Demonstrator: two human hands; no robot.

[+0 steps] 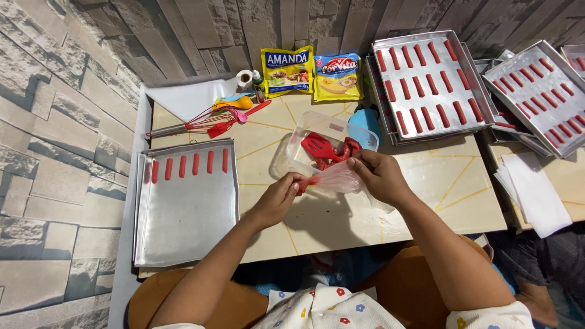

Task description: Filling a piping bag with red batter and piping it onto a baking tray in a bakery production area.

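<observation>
Stone-patterned grey wall covering fills the far left, and beside it a metal baking tray (pixel 183 213) lies on the pale table (pixel 420 183), carrying a single row of short red dough strips (pixel 189 164) along its far edge while the rest of its surface is bare metal. Just beyond that tray rest a red wire whisk (pixel 195 122) and a red spatula brush (pixel 234 122), with a white sheet of paper (pixel 189 97) behind them and a small white roll (pixel 244 78) at the wall. Near the table's middle, the left hand (pixel 277 198) has its fingers pinched together on the narrow tip of a clear piping bag (pixel 332 180) tinted red with dough, and the right hand (pixel 378 176) has its fingers closed around the bag's wider end, so the bag stretches between the two hands just above the tabletop. Directly behind the bag stands a clear plastic tub (pixel 304 140) holding a red slotted spatula (pixel 320 146) and more red dough. Against the far wall lean two flat rectangular food packets: a yellow packet with a green band (pixel 286 72) on the left and a yellow packet with a blue and red label (pixel 337 77) touching its right side. Farther right, stacked metal trays (pixel 429 85) hold three rows of red strips, and another filled tray (pixel 539 91) sits tilted at the right edge, above loose white paper sheets (pixel 536 189).
</observation>
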